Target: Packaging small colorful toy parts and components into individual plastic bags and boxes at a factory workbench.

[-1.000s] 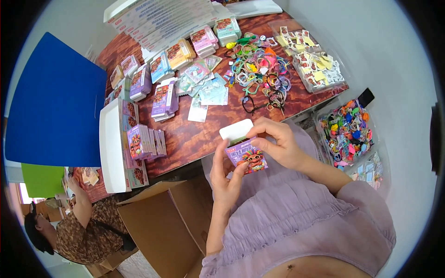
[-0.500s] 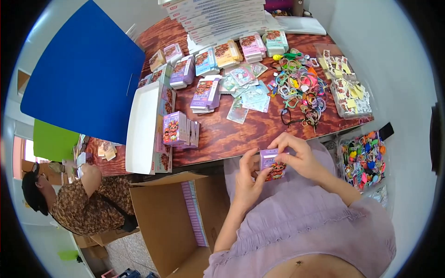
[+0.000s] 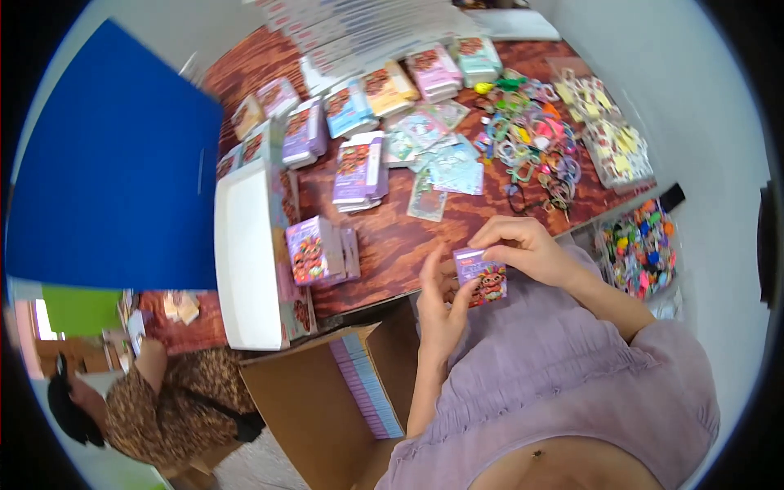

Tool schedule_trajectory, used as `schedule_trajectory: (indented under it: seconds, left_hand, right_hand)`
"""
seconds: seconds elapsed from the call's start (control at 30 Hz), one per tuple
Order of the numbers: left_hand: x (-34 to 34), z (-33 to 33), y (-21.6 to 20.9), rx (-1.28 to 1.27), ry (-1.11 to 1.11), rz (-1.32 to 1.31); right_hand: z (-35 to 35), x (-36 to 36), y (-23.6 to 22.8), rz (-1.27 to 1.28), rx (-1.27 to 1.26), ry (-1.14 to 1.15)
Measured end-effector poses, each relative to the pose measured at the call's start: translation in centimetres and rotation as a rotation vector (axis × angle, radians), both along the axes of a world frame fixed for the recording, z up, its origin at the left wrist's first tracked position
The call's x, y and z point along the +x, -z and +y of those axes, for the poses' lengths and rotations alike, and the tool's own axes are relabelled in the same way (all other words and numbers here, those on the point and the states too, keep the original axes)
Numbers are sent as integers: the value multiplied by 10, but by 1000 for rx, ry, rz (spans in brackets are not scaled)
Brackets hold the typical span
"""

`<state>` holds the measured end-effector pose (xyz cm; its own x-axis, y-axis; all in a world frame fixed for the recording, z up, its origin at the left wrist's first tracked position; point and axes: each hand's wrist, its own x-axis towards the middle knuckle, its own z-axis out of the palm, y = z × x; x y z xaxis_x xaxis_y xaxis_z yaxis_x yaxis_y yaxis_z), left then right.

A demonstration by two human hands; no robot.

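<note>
Left hand (image 3: 442,317): gripped the purple box (image 3: 490,286).
Right hand (image 3: 527,251): pinched its top.
Coloured bands (image 3: 532,135): lay at its one o'clock.

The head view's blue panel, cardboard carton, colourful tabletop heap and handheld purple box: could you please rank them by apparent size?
Largest: blue panel
Cardboard carton
Colourful tabletop heap
Smallest: handheld purple box, partly covered

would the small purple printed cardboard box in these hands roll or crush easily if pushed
The small purple printed cardboard box would likely slide rather than roll, given its flat front and straight edges. It is probably light, since the left hand and right hand seem to steady it with fingers alone. Being printed card, it might dent under a hard push.
</note>
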<state>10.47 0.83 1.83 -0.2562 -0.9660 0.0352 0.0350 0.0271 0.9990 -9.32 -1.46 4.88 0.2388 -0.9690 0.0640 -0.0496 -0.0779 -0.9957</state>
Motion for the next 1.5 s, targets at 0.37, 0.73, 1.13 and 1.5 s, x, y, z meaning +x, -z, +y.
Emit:
schedule_trajectory:
  seconds: [0.37,0.73,1.13,1.5]
  left_hand:
    - [-38,-24,-12,-78,189,-35]
    - [-54,-5,-32,-46,49,-176]
    - [-11,-16,-60,199,-186,-36]
    - [118,-94,-73,-120,-567,-781]
  right_hand:
    - [32,-35,3,-72,-26,278]
    - [26,-58,-4,154,-302,111]
    - [-37,14,-18,-40,-30,-83]
    - [-108,116,30,-337,498,-349]
